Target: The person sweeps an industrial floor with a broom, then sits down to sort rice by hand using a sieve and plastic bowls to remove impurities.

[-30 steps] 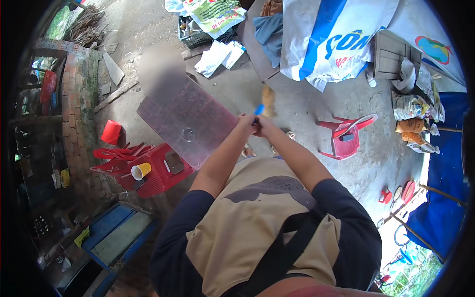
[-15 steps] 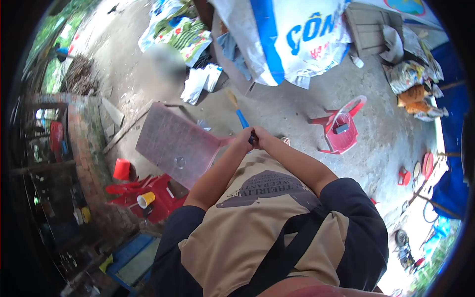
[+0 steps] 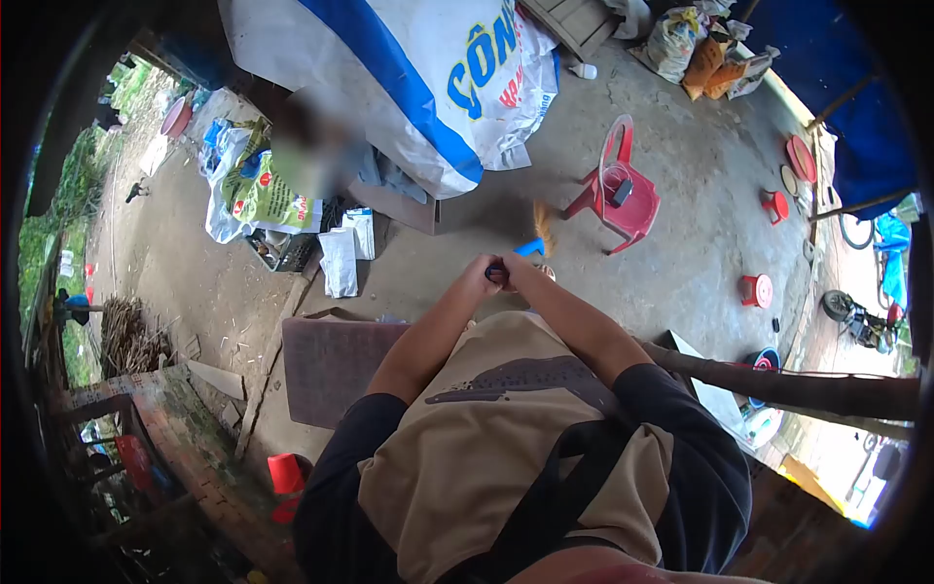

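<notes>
In front of my waist, my left hand (image 3: 479, 276) and my right hand (image 3: 521, 273) are pressed together, both closed around the dark end of a broom handle. The broom (image 3: 530, 248) points away from me, its blue section and straw-coloured bristles (image 3: 544, 226) showing beyond my hands. Those bristles are over the concrete floor, between the big white-and-blue sheet and the red plastic chair (image 3: 637, 206). A dark object rests on the chair's seat. By my left forearm is a low brown table (image 3: 336, 375).
A large white-and-blue printed sheet (image 3: 389, 88) hangs ahead. White packets (image 3: 339, 261) and a crate with bags (image 3: 268, 195) lie to the left. A red bucket (image 3: 285, 473) is near left. On the right are red stools (image 3: 755, 290) and a wooden pole (image 3: 778, 380).
My view has turned to the right. The broom's bristle end has swung to the right, toward the red chair, and less of its handle shows. Both hands keep their hold.
</notes>
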Motion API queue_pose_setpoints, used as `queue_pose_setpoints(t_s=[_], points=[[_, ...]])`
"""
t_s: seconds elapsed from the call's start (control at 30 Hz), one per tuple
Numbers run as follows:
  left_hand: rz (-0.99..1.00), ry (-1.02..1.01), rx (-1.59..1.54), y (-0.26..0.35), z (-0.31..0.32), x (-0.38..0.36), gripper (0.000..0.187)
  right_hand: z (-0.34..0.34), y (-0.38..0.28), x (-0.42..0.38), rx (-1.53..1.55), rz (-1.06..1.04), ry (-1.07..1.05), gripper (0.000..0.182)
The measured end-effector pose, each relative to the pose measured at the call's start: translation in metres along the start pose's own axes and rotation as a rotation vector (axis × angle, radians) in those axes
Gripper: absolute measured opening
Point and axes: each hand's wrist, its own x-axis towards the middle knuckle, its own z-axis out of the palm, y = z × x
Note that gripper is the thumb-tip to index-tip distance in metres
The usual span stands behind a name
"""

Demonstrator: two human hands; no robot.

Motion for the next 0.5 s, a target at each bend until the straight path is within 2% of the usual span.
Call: queue_pose_setpoints(t_s=[0.07,0.13,0.17,0.23,0.27,0.3,0.37,0.4,0.47,0.5], points=[[0.06,0.071,-0.03,-0.004,-0.017,-0.011,0.01,0.009,0.02,-0.006,-0.01,0.005,-0.004,0.022],[0.079,0.139,-0.031,-0.016,-0.039,-0.021,0.009,0.016,0.042,-0.007,-0.112,0.041,-0.151,0.023],[0.111,0.2,-0.027,-0.022,-0.051,-0.025,0.009,0.018,0.058,-0.006,-0.088,0.051,-0.146,0.023],[0.19,0.306,-0.009,-0.027,-0.062,-0.027,0.009,0.021,0.076,-0.002,0.048,0.104,-0.476,0.024],[0.234,0.355,0.001,-0.027,-0.065,-0.026,0.01,0.017,0.079,0.001,0.15,0.2,-0.84,0.022],[0.281,0.404,0.01,-0.027,-0.067,-0.024,0.01,0.017,0.085,0.005,0.166,0.192,-0.842,0.022],[0.378,0.5,0.022,-0.03,-0.067,-0.017,0.012,0.026,0.085,-0.041,0.124,0.111,-0.574,0.022],[0.372,0.502,0.034,-0.037,-0.047,-0.027,0.012,0.02,0.082,-0.04,0.137,0.108,-0.573,0.022],[0.41,0.738,0.048,-0.06,0.015,-0.061,0.012,-0.005,0.077,-0.034,0.095,0.141,-0.692,0.026],[0.401,0.741,0.06,-0.07,0.018,-0.057,0.012,-0.019,0.076,-0.035,0.109,0.141,-0.688,0.026]])
